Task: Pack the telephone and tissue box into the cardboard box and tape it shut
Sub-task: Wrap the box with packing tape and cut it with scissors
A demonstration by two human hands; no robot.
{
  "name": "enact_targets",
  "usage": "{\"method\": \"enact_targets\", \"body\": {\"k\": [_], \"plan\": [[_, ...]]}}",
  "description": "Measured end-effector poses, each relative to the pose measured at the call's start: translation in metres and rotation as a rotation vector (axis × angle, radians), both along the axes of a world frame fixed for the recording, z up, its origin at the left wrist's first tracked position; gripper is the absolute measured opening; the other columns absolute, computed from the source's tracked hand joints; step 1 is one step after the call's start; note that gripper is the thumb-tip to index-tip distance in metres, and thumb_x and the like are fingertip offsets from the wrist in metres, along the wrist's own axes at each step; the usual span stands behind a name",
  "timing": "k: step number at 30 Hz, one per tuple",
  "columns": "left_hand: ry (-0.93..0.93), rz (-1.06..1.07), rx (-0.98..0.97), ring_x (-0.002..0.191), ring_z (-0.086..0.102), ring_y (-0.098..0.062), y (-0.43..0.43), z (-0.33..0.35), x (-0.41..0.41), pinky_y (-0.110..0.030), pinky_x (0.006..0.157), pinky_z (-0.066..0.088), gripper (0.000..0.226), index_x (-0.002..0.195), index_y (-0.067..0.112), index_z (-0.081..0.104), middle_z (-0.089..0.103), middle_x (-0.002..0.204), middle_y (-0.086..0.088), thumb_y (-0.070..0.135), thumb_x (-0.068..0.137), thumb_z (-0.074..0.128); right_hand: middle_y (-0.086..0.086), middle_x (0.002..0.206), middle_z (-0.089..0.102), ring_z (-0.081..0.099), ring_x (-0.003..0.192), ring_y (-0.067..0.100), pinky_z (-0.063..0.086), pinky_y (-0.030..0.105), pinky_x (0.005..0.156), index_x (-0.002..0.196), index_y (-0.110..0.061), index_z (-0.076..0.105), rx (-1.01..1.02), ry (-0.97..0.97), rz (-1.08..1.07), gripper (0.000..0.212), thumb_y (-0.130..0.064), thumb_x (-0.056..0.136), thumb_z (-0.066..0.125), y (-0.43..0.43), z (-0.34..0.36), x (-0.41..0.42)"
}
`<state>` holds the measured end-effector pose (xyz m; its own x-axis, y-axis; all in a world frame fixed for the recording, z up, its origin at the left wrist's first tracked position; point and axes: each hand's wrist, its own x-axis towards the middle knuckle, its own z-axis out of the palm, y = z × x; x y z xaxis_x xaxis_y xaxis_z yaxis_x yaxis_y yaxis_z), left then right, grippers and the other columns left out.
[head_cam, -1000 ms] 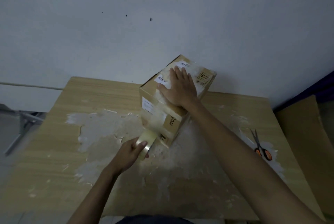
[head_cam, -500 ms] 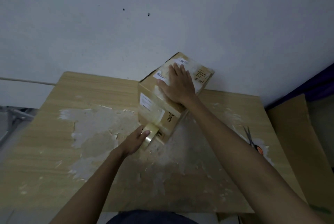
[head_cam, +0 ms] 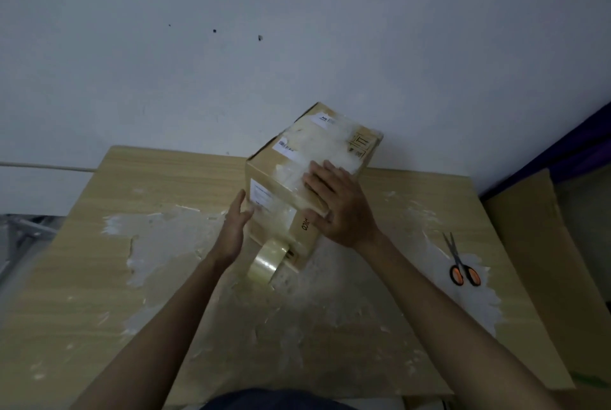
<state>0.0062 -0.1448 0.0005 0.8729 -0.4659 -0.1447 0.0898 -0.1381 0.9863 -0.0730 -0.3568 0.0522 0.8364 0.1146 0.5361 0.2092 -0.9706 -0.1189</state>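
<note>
Table (head_cam: 99,277): left grip (head_cam: 233,228) and right grip (head_cam: 340,208) press flat on the cardboard box (head_cam: 330,145), holding nothing. The weight of the tape roll (head_cam: 264,261) at 6 o'clock may peel its strip.

cardboard box (head_cam: 330,145) contents hidden, label (head_cam: 261,194) print unreadable, cardboard sheet (head_cam: 535,261) cut off at right edge

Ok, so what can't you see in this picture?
Head view only.
The telephone and tissue box: unseen; the closed cardboard box hides its inside.
The white labels: print too small and blurred to read.
The tape roll: clear tape, so I cannot tell if a strip joins it to the box.
The box's far sides: turned away.
</note>
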Motion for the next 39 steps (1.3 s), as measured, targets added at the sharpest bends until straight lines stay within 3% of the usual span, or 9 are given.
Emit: {"method": "enact_targets", "body": {"k": [2, 4, 11, 15, 20, 27, 33, 36, 39], "plan": [[-0.009, 0.012, -0.037, 0.102, 0.057, 0.010, -0.007, 0.003, 0.008, -0.010, 0.084, 0.044, 0.036, 0.132, 0.007, 0.045, 0.057, 0.119, 0.007, 0.021, 0.099, 0.037, 0.014, 0.136, 0.055, 0.050, 0.127, 0.034, 0.039, 0.046, 0.104, 0.126, -0.007, 0.061, 0.006, -0.052, -0.026, 0.053, -0.044, 0.089, 0.049, 0.006, -0.001, 0.007], [-0.002, 0.070, -0.061, 0.094, 0.059, 0.002, -0.011, 0.005, 0.015, -0.019, 0.082, 0.044, 0.030, 0.121, 0.003, 0.052, 0.060, 0.106, 0.004, 0.017, 0.100, 0.035, 0.013, 0.130, 0.061, 0.055, 0.121, 0.034, 0.044, 0.046, 0.099, 0.119, -0.007, 0.065, 0.035, -0.118, -0.068, 0.046, -0.038, 0.089, 0.050, 0.014, 0.000, 0.014], [-0.018, 0.078, -0.056, 0.085, 0.052, 0.002, -0.019, 0.037, 0.025, -0.016, 0.075, 0.038, 0.030, 0.093, 0.020, 0.057, 0.056, 0.095, 0.007, 0.021, 0.101, 0.028, 0.011, 0.115, 0.069, 0.064, 0.110, 0.030, 0.049, 0.045, 0.093, 0.107, -0.007, 0.072, 0.207, -0.221, -0.167, 0.036, -0.029, 0.092, 0.048, 0.009, 0.022, 0.036], [-0.056, 0.066, -0.089, 0.064, 0.057, 0.016, -0.025, 0.069, 0.027, 0.001, 0.054, 0.038, 0.035, 0.084, 0.023, 0.056, 0.056, 0.087, 0.008, 0.016, 0.101, 0.026, 0.010, 0.110, 0.071, 0.066, 0.106, 0.020, 0.048, 0.033, 0.096, 0.105, -0.005, 0.073, 0.444, -0.223, -0.203, 0.040, -0.030, 0.092, 0.045, 0.000, 0.048, 0.041], [-0.090, 0.020, -0.029, 0.081, 0.051, -0.005, -0.024, 0.094, 0.032, -0.019, 0.068, 0.037, 0.038, 0.091, 0.014, 0.060, 0.058, 0.092, 0.004, 0.028, 0.101, 0.026, 0.006, 0.099, 0.074, 0.061, 0.088, 0.000, 0.047, 0.021, 0.082, 0.102, -0.010, 0.075, 0.802, -0.081, -0.296, 0.040, -0.034, 0.090, 0.046, -0.014, 0.077, 0.039], [-0.099, -0.055, 0.032, 0.074, 0.047, -0.010, -0.046, 0.108, 0.039, -0.004, 0.049, 0.036, 0.041, 0.101, 0.006, 0.059, 0.055, 0.085, 0.002, 0.029, 0.101, 0.026, 0.008, 0.085, 0.074, 0.067, 0.086, 0.019, 0.050, 0.031, 0.076, 0.101, -0.020, 0.076, 1.019, 0.100, -0.493, 0.033, -0.034, 0.094, 0.046, -0.047, 0.085, 0.043], [-0.075, -0.139, 0.071, 0.082, 0.052, -0.012, -0.068, 0.122, 0.050, -0.025, 0.072, 0.034, 0.039, 0.106, 0.027, 0.059, 0.058, 0.091, 0.005, 0.050, 0.091, 0.031, 0.013, 0.075, 0.065, 0.062, 0.080, 0.028, 0.046, 0.034, 0.069, 0.078, 0.002, 0.069, 1.067, 0.154, -0.590, 0.048, -0.039, 0.093, 0.047, -0.081, 0.081, 0.052], [-0.024, -0.134, 0.077, 0.095, 0.054, -0.019, -0.078, 0.117, 0.057, -0.035, 0.082, 0.038, 0.056, 0.118, 0.026, 0.056, 0.060, 0.100, 0.003, 0.058, 0.078, 0.032, 0.001, 0.061, 0.051, 0.051, 0.071, 0.023, 0.035, 0.030, 0.060, 0.050, -0.014, 0.047, 1.097, 0.192, -0.636, 0.052, -0.041, 0.095, 0.044, -0.100, 0.074, 0.053], [0.059, -0.151, 0.056, 0.095, 0.055, -0.016, -0.096, 0.114, 0.061, -0.030, 0.078, 0.041, 0.049, 0.110, 0.029, 0.058, 0.060, 0.100, 0.004, 0.057, 0.075, 0.038, 0.004, 0.069, 0.056, 0.053, 0.073, 0.023, 0.036, 0.029, 0.060, 0.053, -0.016, 0.046, 1.146, 0.230, -0.685, 0.049, -0.043, 0.094, 0.043, -0.119, 0.066, 0.052]]}}
